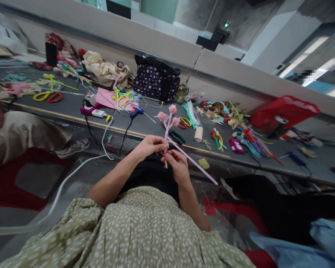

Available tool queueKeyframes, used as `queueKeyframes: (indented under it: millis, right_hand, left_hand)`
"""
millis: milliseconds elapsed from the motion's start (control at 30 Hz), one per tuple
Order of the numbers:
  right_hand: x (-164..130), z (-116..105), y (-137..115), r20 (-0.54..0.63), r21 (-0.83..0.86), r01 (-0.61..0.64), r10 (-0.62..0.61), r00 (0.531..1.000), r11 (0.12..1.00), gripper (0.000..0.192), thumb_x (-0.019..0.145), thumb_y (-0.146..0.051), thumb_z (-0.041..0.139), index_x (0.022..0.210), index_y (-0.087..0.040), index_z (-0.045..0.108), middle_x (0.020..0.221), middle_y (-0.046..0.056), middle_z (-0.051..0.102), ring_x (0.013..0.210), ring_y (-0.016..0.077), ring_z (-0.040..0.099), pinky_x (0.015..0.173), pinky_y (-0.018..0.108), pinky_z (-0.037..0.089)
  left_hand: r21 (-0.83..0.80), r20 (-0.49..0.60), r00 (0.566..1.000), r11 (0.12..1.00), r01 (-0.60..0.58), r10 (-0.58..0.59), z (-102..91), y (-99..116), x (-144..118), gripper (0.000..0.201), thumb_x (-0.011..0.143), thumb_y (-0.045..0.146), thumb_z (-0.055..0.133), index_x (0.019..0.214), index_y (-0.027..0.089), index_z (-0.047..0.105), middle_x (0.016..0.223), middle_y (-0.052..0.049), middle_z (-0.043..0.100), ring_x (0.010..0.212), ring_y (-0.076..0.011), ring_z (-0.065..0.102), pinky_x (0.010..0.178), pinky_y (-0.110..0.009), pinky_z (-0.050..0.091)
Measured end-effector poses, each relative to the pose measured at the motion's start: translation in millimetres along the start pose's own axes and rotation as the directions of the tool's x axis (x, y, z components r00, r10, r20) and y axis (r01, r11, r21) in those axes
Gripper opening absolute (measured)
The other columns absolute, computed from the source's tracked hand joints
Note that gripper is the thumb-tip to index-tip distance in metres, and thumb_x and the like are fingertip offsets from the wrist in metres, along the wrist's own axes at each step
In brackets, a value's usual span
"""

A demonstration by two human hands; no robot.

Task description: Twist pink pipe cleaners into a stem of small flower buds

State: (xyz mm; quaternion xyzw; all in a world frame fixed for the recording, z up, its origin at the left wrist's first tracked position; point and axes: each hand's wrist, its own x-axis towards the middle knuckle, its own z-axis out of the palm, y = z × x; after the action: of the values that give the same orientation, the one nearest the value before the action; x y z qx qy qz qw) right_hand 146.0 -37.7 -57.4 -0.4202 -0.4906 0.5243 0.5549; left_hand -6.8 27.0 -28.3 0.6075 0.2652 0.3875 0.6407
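We're holding the pink stem bundle over our lap, just short of the surface, with left hand fingers pinching the stems below the three fuzzy buds and right hand fingers pinching the lower end, where a loose pink pipe cleaner is angling off down-right. Risk as we're reading it: if either pinch is slackening, the loose one is unwinding and the buds are splaying apart. Its free end is also hanging near the floor clutter and could be snagging.
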Motion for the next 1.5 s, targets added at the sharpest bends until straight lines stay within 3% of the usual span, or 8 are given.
queueKeyframes:
  millis: [133,267,467,567,733,1033,1233,1500]
  right_hand:
    - [-2,-1,3,-0.036,-0.096,0.082,-0.086,0.996,0.992,0.022,0.082,-0.043,0.064,0.085,-0.021,0.068,0.076,0.002,0.069,0.059,0.0131,0.059,0.052,0.024,0.049]
    - [-2,-3,8,-0.058,-0.248,0.204,-0.225,0.973,0.947,0.016,0.082,-0.037,0.064,0.089,-0.024,0.069,0.084,0.002,0.068,0.072,0.0154,0.061,0.063,0.027,0.051]
    - [2,-5,7,-0.071,-0.420,0.386,-0.453,0.889,0.821,0.008,0.082,-0.029,0.065,0.088,-0.027,0.070,0.086,0.003,0.066,0.083,0.0194,0.060,0.080,0.034,0.050]
    - [4,-4,6,-0.048,-0.488,0.444,-0.531,0.846,0.751,0.009,0.083,-0.025,0.063,0.087,-0.028,0.070,0.085,0.002,0.065,0.082,0.0196,0.060,0.078,0.034,0.048]
    - [6,-4,12,-0.046,-0.523,0.468,-0.572,0.819,0.712,0.006,0.082,-0.026,0.064,0.086,-0.028,0.069,0.084,0.002,0.065,0.080,0.0197,0.058,0.076,0.034,0.048]
    - [7,-4,10,-0.086,-0.443,0.435,-0.520,0.850,0.784,0.001,0.078,-0.027,0.068,0.077,-0.026,0.069,0.077,0.001,0.064,0.074,0.0186,0.059,0.072,0.033,0.049]
    - [7,-2,11,-0.146,-0.234,0.308,-0.347,0.927,0.922,0.009,0.073,-0.030,0.073,0.076,-0.024,0.066,0.072,-0.001,0.065,0.067,0.0160,0.060,0.068,0.031,0.051]
    - [6,2,6,-0.159,-0.088,0.182,-0.194,0.968,0.979,0.012,0.069,-0.028,0.076,0.073,-0.021,0.067,0.068,-0.003,0.066,0.059,0.0117,0.056,0.059,0.026,0.048]
  left_hand:
    - [-0.039,-0.028,1.000,0.999,0.002,-0.003,1.4,0,1,0.036,0.069,0.044,0.075,0.070,0.010,0.063,0.060,-0.001,0.060,0.049,-0.0065,0.049,0.045,-0.018,0.037]
    - [-0.055,-0.069,0.998,0.998,-0.006,0.003,3.5,0,2,0.036,0.068,0.044,0.076,0.068,0.011,0.062,0.055,0.001,0.056,0.047,-0.0057,0.046,0.044,-0.018,0.036]
    - [-0.074,-0.096,0.995,0.997,0.001,-0.008,3.7,-4,2,0.036,0.067,0.044,0.076,0.072,0.011,0.064,0.056,0.002,0.055,0.047,-0.0058,0.046,0.044,-0.017,0.037]
    - [-0.099,-0.094,0.995,0.995,0.005,-0.014,3.2,-5,2,0.036,0.067,0.044,0.076,0.073,0.011,0.064,0.059,0.001,0.057,0.048,-0.0058,0.048,0.045,-0.017,0.039]
    - [-0.126,-0.081,0.997,0.992,0.009,-0.019,5.1,-4,1,0.036,0.069,0.044,0.076,0.074,0.010,0.063,0.061,0.000,0.059,0.049,-0.0059,0.049,0.046,-0.017,0.040]
    - [-0.105,-0.039,0.999,0.994,-0.016,0.012,7.0,-3,0,0.034,0.069,0.042,0.076,0.072,0.010,0.064,0.058,0.000,0.059,0.049,-0.0061,0.049,0.047,-0.018,0.039]
    - [-0.104,-0.003,0.999,0.994,-0.042,0.042,8.3,0,-2,0.032,0.070,0.040,0.076,0.071,0.010,0.065,0.060,-0.001,0.060,0.050,-0.0061,0.050,0.048,-0.018,0.038]
    - [-0.075,-0.016,0.998,0.996,-0.054,0.053,8.1,3,-3,0.031,0.069,0.039,0.077,0.070,0.010,0.068,0.064,-0.002,0.061,0.053,-0.0072,0.050,0.050,-0.019,0.040]
